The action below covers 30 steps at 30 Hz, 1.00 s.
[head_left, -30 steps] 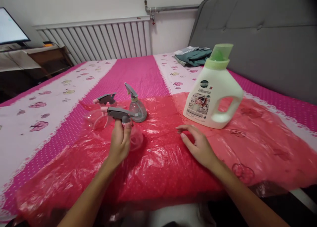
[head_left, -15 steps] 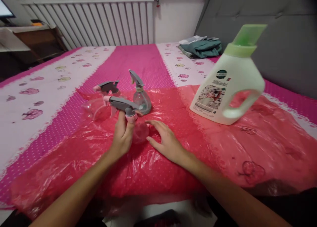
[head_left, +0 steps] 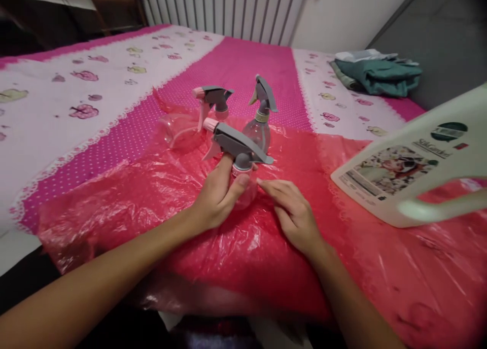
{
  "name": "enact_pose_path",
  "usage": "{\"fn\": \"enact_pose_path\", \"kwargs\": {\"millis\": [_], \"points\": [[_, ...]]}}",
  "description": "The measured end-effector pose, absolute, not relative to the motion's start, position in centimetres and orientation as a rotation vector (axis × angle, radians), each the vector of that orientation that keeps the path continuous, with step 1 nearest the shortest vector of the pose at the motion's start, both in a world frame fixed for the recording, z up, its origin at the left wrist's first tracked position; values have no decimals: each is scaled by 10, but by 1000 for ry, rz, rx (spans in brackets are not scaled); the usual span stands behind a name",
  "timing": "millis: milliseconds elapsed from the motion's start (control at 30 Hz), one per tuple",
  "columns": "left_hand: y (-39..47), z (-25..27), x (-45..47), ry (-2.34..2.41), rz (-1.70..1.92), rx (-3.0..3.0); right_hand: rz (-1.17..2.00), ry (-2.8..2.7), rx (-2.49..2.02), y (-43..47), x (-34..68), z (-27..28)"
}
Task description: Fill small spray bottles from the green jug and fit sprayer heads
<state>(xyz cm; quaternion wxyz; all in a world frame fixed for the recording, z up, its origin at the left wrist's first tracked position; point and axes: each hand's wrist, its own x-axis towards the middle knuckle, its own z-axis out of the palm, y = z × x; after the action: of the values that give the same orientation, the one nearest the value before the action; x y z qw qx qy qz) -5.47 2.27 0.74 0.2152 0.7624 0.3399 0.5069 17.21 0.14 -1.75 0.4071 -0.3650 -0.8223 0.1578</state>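
A bed covered in a magenta and white flowered cloth point(head_left: 262, 67) stretches away in front of my hands, and a crinkled, translucent red plastic sheet point(head_left: 129, 202) is spread over its near part, beneath them both. My left hand point(head_left: 216, 197) is closed around the neck of a clear plastic spray bottle with a grey trigger head and pink nozzle point(head_left: 238, 143), thumb on the near side; the nozzle points away to the left. My right hand point(head_left: 294, 214) is half open with its fingers loosely bent, gripping nothing, the fingertips just beside that bottle's body; I cannot tell if they touch it. Just beyond my left hand is a second grey trigger head with a pink nozzle point(head_left: 215, 98); how its bottle sits is hard to make out. Beyond my right hand and a little to its left, a small see-through spray bottle with a grey head and yellowish collar point(head_left: 258, 131) stands upright. To the right of my right hand is a big pale green plastic jug with a printed label point(head_left: 403, 166), cut off by the edge of my view. Farthest out from my hands are a pile of green and white folded cloth point(head_left: 384, 75) and a white ribbed radiator point(head_left: 224, 9).
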Motion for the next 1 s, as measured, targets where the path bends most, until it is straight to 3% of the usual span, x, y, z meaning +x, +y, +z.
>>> {"fn": "enact_pose_path", "kwargs": {"millis": [267,533,767,1000], "points": [[25,7,-57,946,1395,2155,520,-2046,-1275,-10,212,34],[32,9,-62,1044,1305,2070,390,-1893,-1565,-21,283,10],[37,5,-59,1013,1455,2133,425,-1797,-1484,-21,275,9],[16,20,-40,873,1454,2078,531,-1541,-1153,-73,187,12]]}}
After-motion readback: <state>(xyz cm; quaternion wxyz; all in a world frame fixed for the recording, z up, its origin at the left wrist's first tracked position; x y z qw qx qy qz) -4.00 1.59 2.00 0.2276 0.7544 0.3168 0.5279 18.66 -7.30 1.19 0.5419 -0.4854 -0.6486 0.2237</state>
